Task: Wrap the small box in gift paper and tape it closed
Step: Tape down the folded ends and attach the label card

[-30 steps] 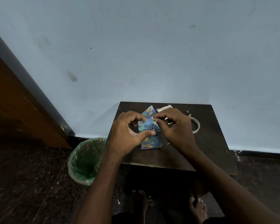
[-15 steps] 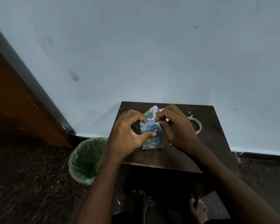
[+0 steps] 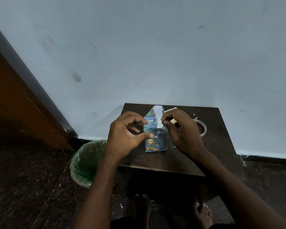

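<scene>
Folding the end flap of the wrapped box on a dark wooden stool.
Green-lined bin [image 3: 87, 162] on floor at left. Left hand [image 3: 127, 138] curled, thumb and forefinger pinching gift paper [image 3: 155, 139]; right hand [image 3: 180, 134] pinching the white pointed flap [image 3: 158, 113]. Box at stool [image 3: 213, 146] centre. Crease flat and hold taut before taping. Paper glossy, crinkled; tape roll [image 3: 202, 128] right.

We saw both forearms bare, no sleeves, watch or rings; the left hand [image 3: 125, 138] and right hand [image 3: 182, 133] were ungloved, our feet unshod.
</scene>
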Demonstrator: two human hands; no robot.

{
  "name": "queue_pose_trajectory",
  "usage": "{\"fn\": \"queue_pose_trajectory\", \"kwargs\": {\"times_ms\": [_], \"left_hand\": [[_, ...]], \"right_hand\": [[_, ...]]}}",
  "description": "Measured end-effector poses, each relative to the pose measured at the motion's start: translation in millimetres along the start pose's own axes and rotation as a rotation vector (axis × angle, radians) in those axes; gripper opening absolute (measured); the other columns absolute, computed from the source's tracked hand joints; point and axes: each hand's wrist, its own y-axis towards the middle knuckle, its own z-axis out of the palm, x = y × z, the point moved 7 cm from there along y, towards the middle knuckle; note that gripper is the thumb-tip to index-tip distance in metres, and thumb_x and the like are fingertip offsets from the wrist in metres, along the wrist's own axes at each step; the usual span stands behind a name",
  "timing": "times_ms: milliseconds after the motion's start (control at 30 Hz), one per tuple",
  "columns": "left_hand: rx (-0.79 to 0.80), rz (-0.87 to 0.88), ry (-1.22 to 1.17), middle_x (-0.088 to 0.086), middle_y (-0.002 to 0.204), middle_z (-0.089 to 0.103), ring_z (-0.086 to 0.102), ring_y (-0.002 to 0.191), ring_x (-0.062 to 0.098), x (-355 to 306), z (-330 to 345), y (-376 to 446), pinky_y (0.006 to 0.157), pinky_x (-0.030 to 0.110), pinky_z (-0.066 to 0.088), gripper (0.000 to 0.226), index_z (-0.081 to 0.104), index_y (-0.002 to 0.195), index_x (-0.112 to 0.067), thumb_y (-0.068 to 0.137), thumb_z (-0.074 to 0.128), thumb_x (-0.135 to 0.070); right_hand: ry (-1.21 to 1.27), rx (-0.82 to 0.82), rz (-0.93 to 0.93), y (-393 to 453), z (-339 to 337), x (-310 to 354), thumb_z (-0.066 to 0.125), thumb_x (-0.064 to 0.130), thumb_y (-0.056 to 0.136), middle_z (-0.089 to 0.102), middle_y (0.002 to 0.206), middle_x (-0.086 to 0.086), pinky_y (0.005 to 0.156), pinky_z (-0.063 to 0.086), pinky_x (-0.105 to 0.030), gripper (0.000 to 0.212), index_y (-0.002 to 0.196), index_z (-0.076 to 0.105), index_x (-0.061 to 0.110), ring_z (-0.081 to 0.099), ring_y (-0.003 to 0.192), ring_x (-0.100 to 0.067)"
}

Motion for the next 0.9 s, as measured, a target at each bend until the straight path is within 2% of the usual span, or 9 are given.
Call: {"fn": "queue_pose_trajectory", "kwargs": {"times_ms": [133, 267, 433, 600, 767, 900], "left_hand": [[-0.022, 0.066, 0.093, -0.006, 0.103, 0.077, 0.074, 0.092, 0.015, -5.1, 1.3, -1.7, 0.067, 0.033, 0.061, 0.037, 0.085, 0.099, -0.017, 0.068, 0.102, -0.029], [-0.063, 0.081, 0.186, -0.011, 0.097, 0.079, 0.071, 0.082, 0.01, -7.0, 0.3, -3.4, 0.066, 0.034, 0.059, 0.039, 0.086, 0.1, -0.022, 0.068, 0.099, -0.041], [-0.033, 0.158, 0.322, -0.013, 0.103, 0.08, 0.065, 0.095, 0.013, -11.5, 2.5, -2.3, 0.079, 0.027, 0.054, 0.033, 0.087, 0.096, -0.021, 0.071, 0.099, -0.039], [-0.01, 0.121, 0.252, -0.016, 0.104, 0.08, 0.061, 0.1, 0.015, -7.0, 8.3, -0.5, 0.083, 0.022, 0.05, 0.028, 0.087, 0.094, -0.022, 0.073, 0.095, -0.038], [0.007, 0.067, 0.138, -0.021, 0.098, 0.077, 0.064, 0.103, 0.013, -4.2, 11.1, -0.7, 0.086, 0.03, 0.054, 0.026, 0.086, 0.097, -0.028, 0.077, 0.09, -0.044], [-0.002, 0.051, 0.146, -0.013, 0.093, 0.077, 0.067, 0.098, 0.013, -2.1, 12.9, -0.4, 0.082, 0.035, 0.055, 0.032, 0.086, 0.094, -0.022, 0.079, 0.088, -0.05]], "right_hand": [[0.011, -0.012, 0.005, 0.3, 0.1, -2.0, 0.062, -0.001, 0.092, 0.065, 0.096, 0.008, 0.074, 0.047, -0.032, 0.013, 0.094, 0.065, 0.011, 0.061, 0.089, -0.019], [0.027, -0.021, 0.014, -0.1, -1.7, -3.3, 0.061, 0.0, 0.091, 0.065, 0.095, 0.008, 0.074, 0.05, -0.037, 0.012, 0.094, 0.065, 0.011, 0.062, 0.089, -0.02], [0.025, -0.028, 0.018, -0.7, 1.0, -2.9, 0.063, 0.001, 0.092, 0.067, 0.095, 0.007, 0.073, 0.05, -0.038, 0.011, 0.093, 0.066, 0.012, 0.063, 0.089, -0.019], [0.028, -0.061, 0.023, -2.7, 1.7, -2.2, 0.068, -0.004, 0.091, 0.068, 0.094, 0.005, 0.075, 0.049, -0.034, 0.015, 0.092, 0.067, 0.01, 0.062, 0.09, -0.019], [0.03, -0.085, 0.032, -4.1, 5.1, -0.7, 0.071, -0.003, 0.089, 0.07, 0.098, 0.008, 0.076, 0.047, -0.026, 0.017, 0.098, 0.071, 0.011, 0.061, 0.093, -0.014], [0.055, -0.079, 0.057, -3.3, 5.2, 0.3, 0.067, 0.001, 0.09, 0.068, 0.1, 0.013, 0.078, 0.049, -0.028, 0.025, 0.111, 0.073, 0.014, 0.061, 0.094, -0.012]]}}
